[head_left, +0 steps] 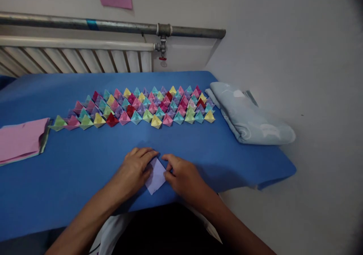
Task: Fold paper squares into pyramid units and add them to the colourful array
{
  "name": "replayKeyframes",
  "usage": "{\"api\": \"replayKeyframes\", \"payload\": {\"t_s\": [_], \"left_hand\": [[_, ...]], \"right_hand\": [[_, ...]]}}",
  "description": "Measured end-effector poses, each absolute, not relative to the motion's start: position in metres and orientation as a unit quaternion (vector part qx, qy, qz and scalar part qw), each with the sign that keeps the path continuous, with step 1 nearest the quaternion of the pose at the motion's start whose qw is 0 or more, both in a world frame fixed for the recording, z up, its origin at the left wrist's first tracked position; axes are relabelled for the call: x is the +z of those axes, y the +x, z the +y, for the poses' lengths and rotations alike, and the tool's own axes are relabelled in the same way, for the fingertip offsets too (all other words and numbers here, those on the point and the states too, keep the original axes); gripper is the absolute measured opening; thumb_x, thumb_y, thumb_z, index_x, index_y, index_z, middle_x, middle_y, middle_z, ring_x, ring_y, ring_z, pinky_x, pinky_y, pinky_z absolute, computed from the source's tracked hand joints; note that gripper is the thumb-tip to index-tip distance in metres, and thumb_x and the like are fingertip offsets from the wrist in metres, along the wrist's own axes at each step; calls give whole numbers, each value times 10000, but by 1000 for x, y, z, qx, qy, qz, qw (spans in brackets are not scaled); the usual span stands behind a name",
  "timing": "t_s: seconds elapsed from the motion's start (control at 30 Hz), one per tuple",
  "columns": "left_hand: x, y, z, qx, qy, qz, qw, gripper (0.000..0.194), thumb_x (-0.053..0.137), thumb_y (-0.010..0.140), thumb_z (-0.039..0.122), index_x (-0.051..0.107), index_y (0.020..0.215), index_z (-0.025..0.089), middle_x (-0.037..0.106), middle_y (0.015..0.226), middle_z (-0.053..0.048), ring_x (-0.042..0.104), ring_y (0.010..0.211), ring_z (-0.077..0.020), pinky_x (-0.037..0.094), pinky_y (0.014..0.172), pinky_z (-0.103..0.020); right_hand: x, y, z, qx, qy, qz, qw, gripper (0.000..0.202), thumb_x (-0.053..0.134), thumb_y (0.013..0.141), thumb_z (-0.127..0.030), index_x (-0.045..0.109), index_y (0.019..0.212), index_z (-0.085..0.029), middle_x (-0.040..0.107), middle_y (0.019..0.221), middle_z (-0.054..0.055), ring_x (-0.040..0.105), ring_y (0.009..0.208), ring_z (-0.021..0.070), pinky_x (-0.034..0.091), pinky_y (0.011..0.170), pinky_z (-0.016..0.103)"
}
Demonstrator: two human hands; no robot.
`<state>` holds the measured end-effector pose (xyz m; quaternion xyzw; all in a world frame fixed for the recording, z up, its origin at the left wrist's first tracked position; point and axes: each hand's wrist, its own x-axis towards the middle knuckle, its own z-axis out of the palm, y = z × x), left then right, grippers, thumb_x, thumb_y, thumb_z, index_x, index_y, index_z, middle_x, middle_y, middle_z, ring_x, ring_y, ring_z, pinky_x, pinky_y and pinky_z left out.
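Note:
A small lavender square of folded paper (155, 176) lies on the blue surface close to my body, turned so that one corner points toward me. My left hand (136, 168) holds its left side, thumb on the paper and bent fingers along the upper left edge. At the right corner, my right hand (181, 173) pinches the edge between thumb and fingers, with the index finger curled near the top corner. Beyond both hands stand rows of small folded paper boats (147, 115) in pink, yellow, green, blue, purple and red.
A stack of coloured paper sheets (22, 139), pink on top, lies at the left on the blue-covered table (85, 194). Folded light-blue patterned cloth (249, 118) rests at the right by the wall. A radiator (85, 58) and metal pipe (121, 27) run behind.

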<state>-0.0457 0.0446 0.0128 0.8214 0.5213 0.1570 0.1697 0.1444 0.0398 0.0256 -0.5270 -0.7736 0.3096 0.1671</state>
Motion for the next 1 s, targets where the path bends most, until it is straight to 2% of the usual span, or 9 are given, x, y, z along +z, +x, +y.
{"api": "replayKeyframes", "payload": {"t_s": [0.1,0.2,0.33,0.47,0.57,0.67,0.77,0.87,1.0], "left_hand": [[25,-40,60,84,856,479,174,473,480,743,84,630,1170,223,675,1143,-70,575,1022,-261,448,881,-425],[35,-35,74,10,874,450,181,440,486,680,79,680,1044,230,709,990,-64,604,927,-263,453,801,-384],[44,-38,83,1,863,437,254,309,521,630,108,699,843,241,705,817,-21,620,799,-216,437,718,-297],[52,-50,75,127,726,511,443,73,602,668,222,668,699,213,597,616,34,542,592,-140,377,563,-225],[52,-53,58,291,534,567,555,186,721,655,350,642,690,186,588,602,36,515,549,-118,375,535,-219],[44,-45,41,413,399,571,586,239,789,625,349,647,712,176,639,661,26,543,586,-107,411,581,-218],[33,-32,29,481,317,541,612,239,814,616,329,651,707,179,651,656,39,555,606,-94,430,615,-209],[26,-23,21,500,274,516,639,242,824,615,312,660,737,184,670,681,44,565,619,-82,438,633,-197],[24,-22,16,471,291,514,655,234,812,629,315,644,714,177,658,657,43,559,617,-79,430,634,-194]], "right_hand": [[24,146,37,311,-514,-779,178,396,532,795,-68,603,1170,-176,692,879,41,627,755,163,456,715,271],[22,147,34,305,-485,-795,199,357,519,814,-88,602,1151,-173,687,887,41,630,794,168,466,736,280],[21,150,31,287,-437,-810,266,299,493,842,-105,612,1105,-184,682,960,60,622,897,178,470,812,309],[24,163,32,342,-480,-701,402,277,589,825,-250,613,1095,-192,651,1075,90,600,961,199,478,838,344],[27,167,34,476,-514,-541,465,391,651,765,-339,594,1126,-201,653,1109,96,612,986,208,491,854,360],[31,157,32,608,-487,-450,437,447,713,685,-318,606,1102,-196,688,1055,84,641,959,211,498,857,357],[32,139,28,676,-446,-423,407,402,707,669,-283,632,1052,-185,711,991,67,654,904,211,503,793,326],[30,127,27,666,-454,-406,430,312,693,675,-319,640,960,-205,699,874,22,631,796,181,485,692,275],[26,128,31,642,-472,-436,419,192,682,694,-366,604,760,-203,592,663,-38,532,622,124,424,597,230]]}}
